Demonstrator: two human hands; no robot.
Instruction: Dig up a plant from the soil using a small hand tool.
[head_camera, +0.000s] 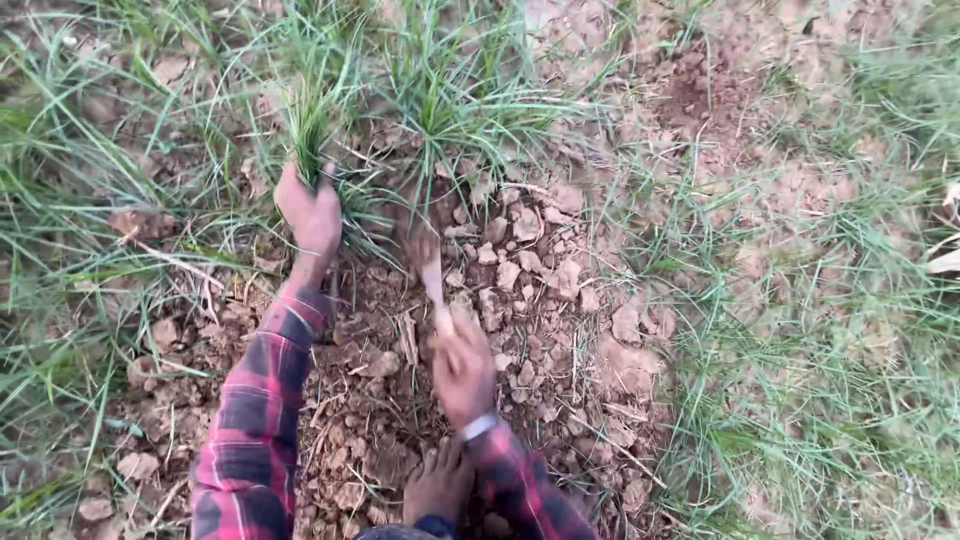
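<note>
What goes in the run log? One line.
left hand: grips green grass tuft | right hand: holds pale-handled digging tool | brown clods loose

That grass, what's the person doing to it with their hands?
A person in a red and black checked shirt is crouched over broken, lumpy soil. The left hand is closed around a clump of grass, gripping it near the base. The right hand holds a small digging tool by its pale handle, its dirty blade pointing at the ground beside another grass tuft. A bare foot rests on the loosened dirt.
</note>
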